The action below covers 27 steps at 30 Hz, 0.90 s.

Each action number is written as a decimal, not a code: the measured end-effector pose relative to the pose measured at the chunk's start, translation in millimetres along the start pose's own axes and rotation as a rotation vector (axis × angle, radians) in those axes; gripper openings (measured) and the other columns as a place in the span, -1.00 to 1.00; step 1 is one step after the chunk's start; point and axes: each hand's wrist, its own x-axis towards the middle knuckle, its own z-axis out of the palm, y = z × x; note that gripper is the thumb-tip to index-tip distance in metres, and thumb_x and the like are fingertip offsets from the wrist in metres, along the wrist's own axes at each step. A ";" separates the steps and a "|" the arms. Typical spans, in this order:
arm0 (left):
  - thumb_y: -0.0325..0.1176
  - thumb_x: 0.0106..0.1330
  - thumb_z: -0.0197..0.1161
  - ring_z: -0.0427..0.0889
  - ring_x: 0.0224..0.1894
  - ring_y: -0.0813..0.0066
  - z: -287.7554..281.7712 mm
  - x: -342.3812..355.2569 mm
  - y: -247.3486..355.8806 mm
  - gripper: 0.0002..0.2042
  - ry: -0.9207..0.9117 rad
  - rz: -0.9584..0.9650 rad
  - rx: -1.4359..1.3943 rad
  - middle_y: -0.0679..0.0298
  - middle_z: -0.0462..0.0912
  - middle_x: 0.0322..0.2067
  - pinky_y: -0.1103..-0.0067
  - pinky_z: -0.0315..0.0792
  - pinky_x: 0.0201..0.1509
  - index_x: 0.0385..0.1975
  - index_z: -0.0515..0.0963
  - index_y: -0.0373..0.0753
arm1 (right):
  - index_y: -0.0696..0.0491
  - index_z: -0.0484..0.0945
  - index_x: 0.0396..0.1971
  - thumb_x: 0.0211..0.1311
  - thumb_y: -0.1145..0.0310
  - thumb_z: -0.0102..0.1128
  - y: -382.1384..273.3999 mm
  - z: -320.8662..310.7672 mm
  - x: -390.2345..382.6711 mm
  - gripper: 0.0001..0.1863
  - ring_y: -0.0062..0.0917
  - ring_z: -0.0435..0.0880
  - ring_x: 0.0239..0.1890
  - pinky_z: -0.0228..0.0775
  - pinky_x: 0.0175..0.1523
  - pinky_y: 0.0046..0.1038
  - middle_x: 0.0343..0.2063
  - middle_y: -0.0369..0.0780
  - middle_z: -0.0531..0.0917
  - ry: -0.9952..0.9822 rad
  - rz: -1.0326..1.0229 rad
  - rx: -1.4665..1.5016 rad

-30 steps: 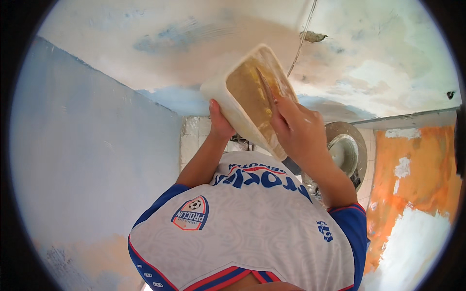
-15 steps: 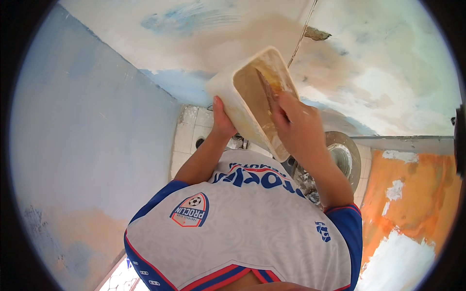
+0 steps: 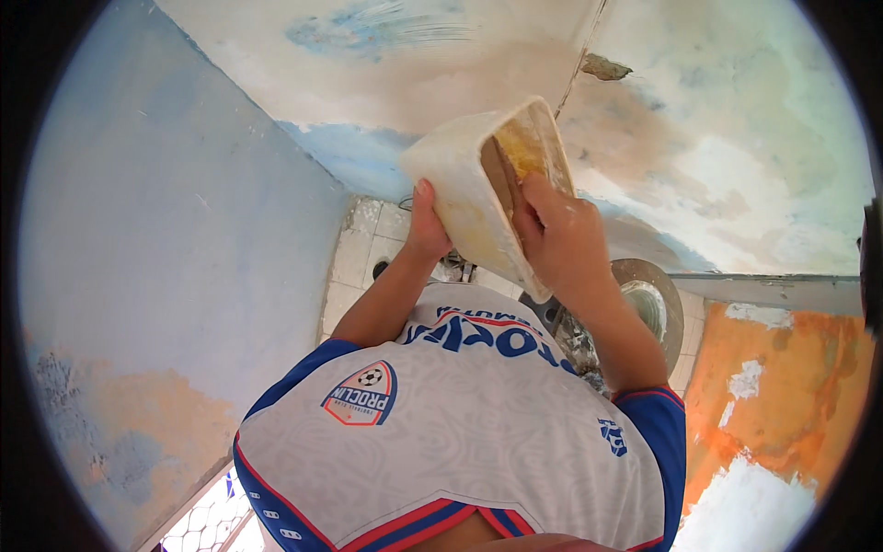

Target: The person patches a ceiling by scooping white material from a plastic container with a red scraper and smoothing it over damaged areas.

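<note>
A cream rectangular plastic tub [image 3: 451,175] is tilted on its side before my chest, its mouth facing right. My left hand [image 3: 429,223] grips the tub from its left side and underneath, thumb up along the wall; the other fingers are hidden behind it. Inside, the walls are smeared with yellowish and brownish paste. My right hand [image 3: 563,235] is closed at the mouth of the tub, with its fingers round a putty knife [image 3: 509,170]. The knife's flat blade reaches into the tub; its handle is hidden by my hand.
Ahead rises a patchy wall [image 3: 386,83] with a crack and a chipped hole [image 3: 605,67]. A bluish wall [image 3: 184,230] stands left, an orange patched surface [image 3: 782,359] right. Below are pale floor tiles [image 3: 354,262] and a round grey-rimmed vessel [image 3: 674,313], whitish inside.
The tub has turned further onto its side, its mouth now seen more narrowly and shifted slightly right. The putty knife's blade now shows less clearly inside. Both hands keep their grip.
</note>
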 end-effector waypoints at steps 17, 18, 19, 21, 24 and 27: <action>0.38 0.50 -0.16 0.57 0.27 0.23 0.5 -6.0 -2.6 -0.18 0.012 0.059 -0.039 0.13 0.50 0.30 0.29 0.52 0.30 0.47 0.20 -0.23 | 0.07 0.50 -0.21 0.22 0.52 0.24 3.4 2.9 1.0 -0.83 -0.02 0.67 -0.48 0.47 -0.39 -0.08 -0.57 -0.05 0.63 -0.099 0.045 -0.013; 0.38 0.50 -0.16 0.57 0.27 0.23 0.5 -4.9 -1.6 -0.18 0.025 0.063 -0.027 0.12 0.50 0.31 0.28 0.52 0.30 0.48 0.19 -0.23 | 0.07 0.50 -0.21 0.22 0.52 0.24 -0.5 -2.6 2.4 -0.83 -0.02 0.67 -0.48 0.47 -0.39 -0.08 -0.57 -0.05 0.63 -0.099 0.042 -0.010; 0.38 0.50 -0.16 0.57 0.27 0.22 1.9 -7.3 -0.6 -0.17 0.042 0.057 -0.016 0.12 0.49 0.31 0.27 0.51 0.31 0.48 0.18 -0.23 | 0.07 0.51 -0.21 0.22 0.52 0.24 -6.7 -11.7 2.6 -0.84 -0.03 0.67 -0.47 0.47 -0.39 -0.08 -0.56 -0.06 0.63 -0.078 0.057 -0.011; 0.38 0.50 -0.16 0.56 0.28 0.22 -5.7 -8.6 1.2 -0.17 0.033 0.027 -0.046 0.12 0.49 0.31 0.27 0.51 0.32 0.49 0.17 -0.23 | 0.07 0.51 -0.21 0.23 0.52 0.23 -7.1 -8.6 1.3 -0.84 -0.04 0.68 -0.47 0.47 -0.40 -0.09 -0.56 -0.07 0.63 -0.061 0.078 -0.008; 0.39 0.49 -0.13 0.56 0.29 0.22 4.8 -6.1 3.2 -0.16 0.019 0.025 -0.118 0.11 0.49 0.31 0.28 0.51 0.33 0.48 0.18 -0.23 | 0.07 0.50 -0.22 0.24 0.52 0.23 -1.7 1.1 4.7 -0.85 -0.02 0.68 -0.46 0.46 -0.39 -0.08 -0.55 -0.06 0.63 -0.082 0.051 -0.040; 0.40 0.47 -0.12 0.56 0.28 0.22 3.8 -9.1 10.8 -0.15 0.037 0.044 -0.088 0.11 0.48 0.31 0.29 0.51 0.31 0.48 0.18 -0.23 | 0.08 0.50 -0.22 0.26 0.51 0.23 -8.5 -6.5 4.9 -0.87 -0.03 0.68 -0.45 0.45 -0.39 -0.08 -0.54 -0.04 0.64 -0.050 0.061 0.050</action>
